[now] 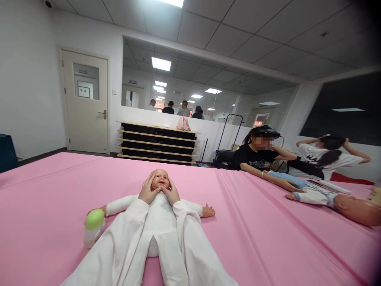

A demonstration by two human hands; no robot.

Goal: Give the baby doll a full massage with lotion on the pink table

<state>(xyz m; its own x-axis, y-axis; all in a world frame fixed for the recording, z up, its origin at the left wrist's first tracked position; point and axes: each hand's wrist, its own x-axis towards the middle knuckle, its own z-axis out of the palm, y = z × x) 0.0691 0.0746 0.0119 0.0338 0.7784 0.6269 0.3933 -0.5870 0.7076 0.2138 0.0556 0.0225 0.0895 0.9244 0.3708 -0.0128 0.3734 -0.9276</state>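
Observation:
A baby doll (160, 216) in a white outfit lies face up on the pink cloth, its arms stretched out to the sides and its legs toward me. My right hand (148, 191) cups one side of the doll's head, fingers along the cheek and temple. On the other side, my left hand (172, 193) holds the head the same way. Both thumbs meet under the chin. Long white sleeves cover my arms and part of the doll's body. Beside the doll's arm on the left stands a baby bottle (94, 229) with a green cap.
The pink-covered table (44, 222) stretches around the doll. At the right, a second doll (321, 196) in blue and white lies by a seated person (256, 157). Another person (324, 155) sits farther back. Stacked boards (157, 143) and a folding trolley (229, 131) stand behind.

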